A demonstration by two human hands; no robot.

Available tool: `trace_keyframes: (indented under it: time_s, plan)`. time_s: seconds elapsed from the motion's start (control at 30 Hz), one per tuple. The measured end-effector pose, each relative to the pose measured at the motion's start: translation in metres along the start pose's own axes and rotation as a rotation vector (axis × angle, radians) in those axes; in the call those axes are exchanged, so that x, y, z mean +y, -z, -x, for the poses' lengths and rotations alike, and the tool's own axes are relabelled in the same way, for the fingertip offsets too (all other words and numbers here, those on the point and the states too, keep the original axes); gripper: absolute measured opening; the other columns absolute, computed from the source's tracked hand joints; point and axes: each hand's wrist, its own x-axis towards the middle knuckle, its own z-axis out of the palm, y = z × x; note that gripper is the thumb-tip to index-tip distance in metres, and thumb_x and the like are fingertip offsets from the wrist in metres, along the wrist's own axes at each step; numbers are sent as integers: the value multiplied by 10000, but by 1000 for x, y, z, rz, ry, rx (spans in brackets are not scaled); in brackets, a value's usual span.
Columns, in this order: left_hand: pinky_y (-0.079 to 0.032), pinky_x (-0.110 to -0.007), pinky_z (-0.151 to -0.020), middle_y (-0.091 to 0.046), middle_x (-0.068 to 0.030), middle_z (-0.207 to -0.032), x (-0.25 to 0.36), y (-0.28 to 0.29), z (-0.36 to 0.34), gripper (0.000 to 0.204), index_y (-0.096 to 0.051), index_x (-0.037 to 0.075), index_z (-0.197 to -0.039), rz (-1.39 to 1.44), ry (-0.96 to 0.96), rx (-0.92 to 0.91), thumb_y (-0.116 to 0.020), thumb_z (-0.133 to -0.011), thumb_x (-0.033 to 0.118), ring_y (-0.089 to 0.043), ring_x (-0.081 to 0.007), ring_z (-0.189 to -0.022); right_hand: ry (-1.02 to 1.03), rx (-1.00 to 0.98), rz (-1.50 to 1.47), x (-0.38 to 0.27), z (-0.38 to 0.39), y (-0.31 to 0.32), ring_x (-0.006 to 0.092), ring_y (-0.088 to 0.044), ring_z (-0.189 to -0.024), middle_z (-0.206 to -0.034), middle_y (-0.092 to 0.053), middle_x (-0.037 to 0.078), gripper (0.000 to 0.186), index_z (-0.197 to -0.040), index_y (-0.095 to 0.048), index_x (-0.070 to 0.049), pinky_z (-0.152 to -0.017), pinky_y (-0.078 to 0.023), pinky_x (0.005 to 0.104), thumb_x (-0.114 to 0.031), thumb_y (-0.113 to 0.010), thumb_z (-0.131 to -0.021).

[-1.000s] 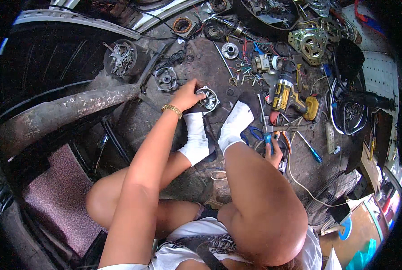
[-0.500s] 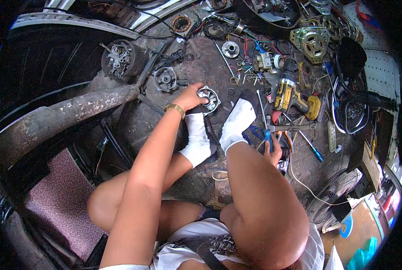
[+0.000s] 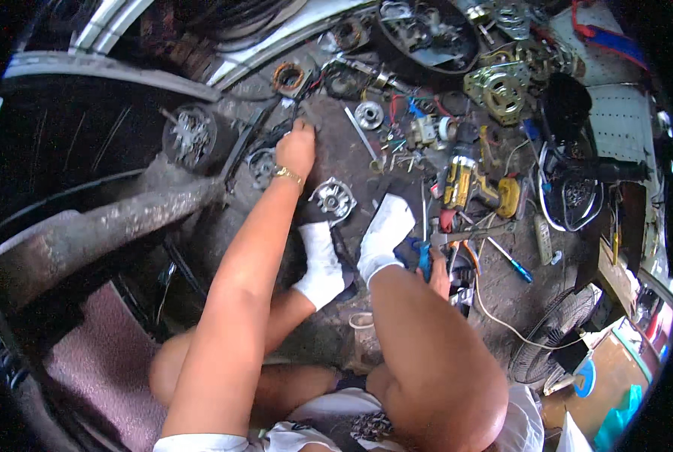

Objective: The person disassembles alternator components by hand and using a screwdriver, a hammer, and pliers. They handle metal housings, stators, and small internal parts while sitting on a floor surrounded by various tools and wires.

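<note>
My left hand (image 3: 297, 154), a gold bracelet at its wrist, reaches out over the floor with its fingers bent together. What they hold, if anything, is hidden; dark cable lies around the fingertips. Partly behind this hand is a round metal motor housing (image 3: 261, 167). A second, open-spoked motor end cover (image 3: 333, 200) lies on the floor just beyond my left foot. Beside my right shin, my right hand (image 3: 439, 277) is closed around a screwdriver (image 3: 425, 260) with a blue handle, its shaft pointing away from me. My right leg partly hides that hand.
A yellow-black cordless drill (image 3: 461, 181) and a hammer (image 3: 472, 233) lie to the right, with another blue screwdriver (image 3: 511, 260) and a fan (image 3: 551, 331). Bolts, copper-wound stators (image 3: 288, 77) and metal plates spread at the back. A bucket of metal parts (image 3: 190, 137) stands left.
My left hand has let go of the spoked end cover and moved away and left, toward the cable. My right hand keeps the screwdriver. The whole view has shifted slightly.
</note>
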Motion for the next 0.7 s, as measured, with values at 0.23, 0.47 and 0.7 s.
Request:
trace_keyframes:
  time_s: [0.23, 0.47, 0.7]
  plan:
    - [-528, -406, -637, -614, -157, -896, -15, -1, -21, 115, -595, 21, -849, -156, -147, -27, -504, -783, 47, -642, -320, -758, -60, -44, -9, 3, 12, 0, 405, -518, -977, -1111, -498, 192, 539, -1207, -434, -65, -769, -466, 447, -83, -648, -713]
    - [-499, -418, -716, -567, -124, -1056, 49, 10, 8, 291, -609, 100, -1011, 155, -434, -175, -669, -741, 191, -610, -325, -847, 34, 130, 117, 14, 33, 28, 342, -452, -819, -884, -479, 160, 214, -917, -556, -48, -701, -362, 430, -70, -626, -716]
    - [-510, -417, -708, -572, -109, -1068, 96, -20, 13, 307, -586, 80, -981, 130, -511, -179, -673, -687, 81, -619, -323, -811, 126, 23, 91, 20, 37, 45, 309, -468, -884, -940, -507, 113, 180, -910, -578, -71, -731, -385, 406, -81, -621, -735]
